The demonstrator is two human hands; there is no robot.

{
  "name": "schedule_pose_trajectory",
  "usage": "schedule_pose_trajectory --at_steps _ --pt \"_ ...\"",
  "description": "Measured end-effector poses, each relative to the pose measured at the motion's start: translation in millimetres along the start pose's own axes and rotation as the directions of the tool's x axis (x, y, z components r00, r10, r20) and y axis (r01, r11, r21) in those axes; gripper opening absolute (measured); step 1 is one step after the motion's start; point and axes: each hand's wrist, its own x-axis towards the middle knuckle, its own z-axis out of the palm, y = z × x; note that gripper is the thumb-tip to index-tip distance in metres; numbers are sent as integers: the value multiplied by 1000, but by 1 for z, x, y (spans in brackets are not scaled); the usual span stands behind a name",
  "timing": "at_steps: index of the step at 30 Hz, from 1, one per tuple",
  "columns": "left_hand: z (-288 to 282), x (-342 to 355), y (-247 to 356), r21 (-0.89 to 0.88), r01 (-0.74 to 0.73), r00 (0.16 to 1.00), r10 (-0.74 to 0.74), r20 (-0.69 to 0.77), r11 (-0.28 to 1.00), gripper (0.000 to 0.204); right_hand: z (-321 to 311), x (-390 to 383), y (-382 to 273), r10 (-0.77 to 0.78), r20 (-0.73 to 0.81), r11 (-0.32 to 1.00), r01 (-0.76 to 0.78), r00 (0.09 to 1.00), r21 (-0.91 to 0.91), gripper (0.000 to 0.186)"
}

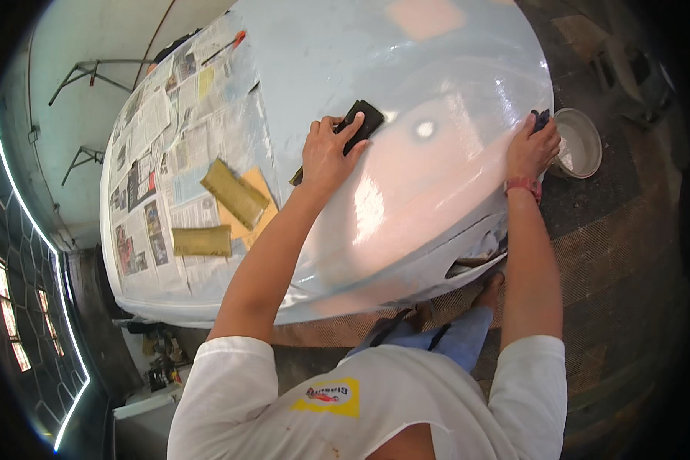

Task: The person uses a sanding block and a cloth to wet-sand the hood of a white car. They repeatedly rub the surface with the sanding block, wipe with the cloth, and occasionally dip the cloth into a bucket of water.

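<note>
My left hand [331, 157], half-curled, grips a black rectangular block [370, 117] on the glossy grey-white curved panel [314, 65]. My right hand [530, 150] curls around a small dark object [541, 119] at the panel's edge.

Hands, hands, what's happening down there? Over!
Left hand: holding black block on panel. Right hand: holding dark thing at panel's edge. Newspaper covers panel's left side.

Left side: pale wall [57, 34] with two dark metal brackets [93, 73]. Below, bright light strip [56, 251] edges hexagonal mesh [24, 213]; two narrow lit windows [10, 314] there. Right: brown patterned floor [598, 249].
</note>
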Motion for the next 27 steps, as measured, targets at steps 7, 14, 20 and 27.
schedule_pose_trajectory --at_steps 7,14,20,27 --pt "-50 -153 7 -1 -25 989 25 147 1000 55 -4 1 3 37 23 999 -37 999 -10 53" --pt "12 9 13 -92 -84 995 79 -62 992 50 3 -5 1 20 -8 999 -20 1000 25 52" --pt "-10 -101 37 -176 -52 998 59 30 983 54 -10 0 6 61 33 998 -61 998 -8 51" --pt "46 44 37 -151 -186 977 166 -136 971 48 -1 -6 -1 32 27 999 -32 999 17 51"
